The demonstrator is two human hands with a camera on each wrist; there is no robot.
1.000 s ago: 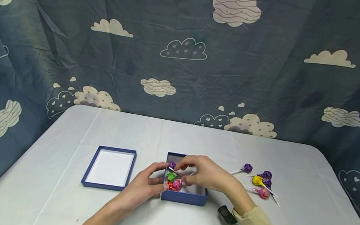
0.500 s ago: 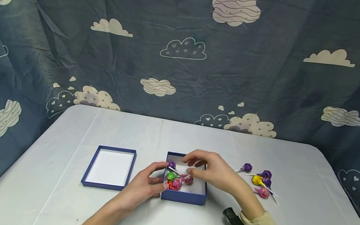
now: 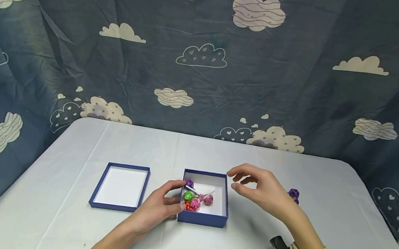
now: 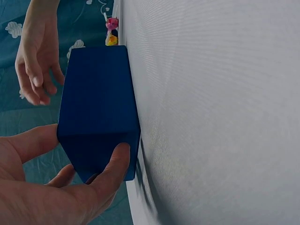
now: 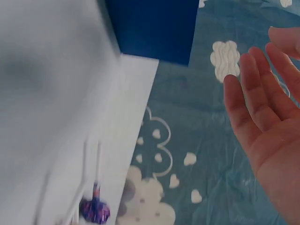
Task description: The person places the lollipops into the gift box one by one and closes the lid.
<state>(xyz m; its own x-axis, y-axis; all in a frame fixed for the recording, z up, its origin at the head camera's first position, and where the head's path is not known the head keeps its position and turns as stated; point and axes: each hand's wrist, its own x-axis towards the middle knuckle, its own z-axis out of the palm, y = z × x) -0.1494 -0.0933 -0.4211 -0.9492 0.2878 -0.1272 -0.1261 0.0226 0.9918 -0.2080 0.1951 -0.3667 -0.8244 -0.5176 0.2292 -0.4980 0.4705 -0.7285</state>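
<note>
My left hand (image 3: 163, 202) has its grip around the left side of the blue box (image 3: 203, 219), which sits on the tabletop (image 3: 146, 244). That hold seems right for steadying: I'd keep the pressure light so the walls don't bow. Inside, lollipops (image 3: 195, 204) bunch toward the left; I'd lay any others to the right, sticks below the rim. My right hand (image 3: 263, 191) is released, fingers loosely bent, just off the box's right rim. For the loose purple lollipop (image 3: 293, 193) beyond it, I'd come from above and pinch the stick.

My right arm hides most of that loose group from the head view. The left wrist view adds a pink head (image 4: 112, 23) and a yellow head (image 4: 111, 40); the right wrist view blurs the sticks, so I can't count them.
</note>
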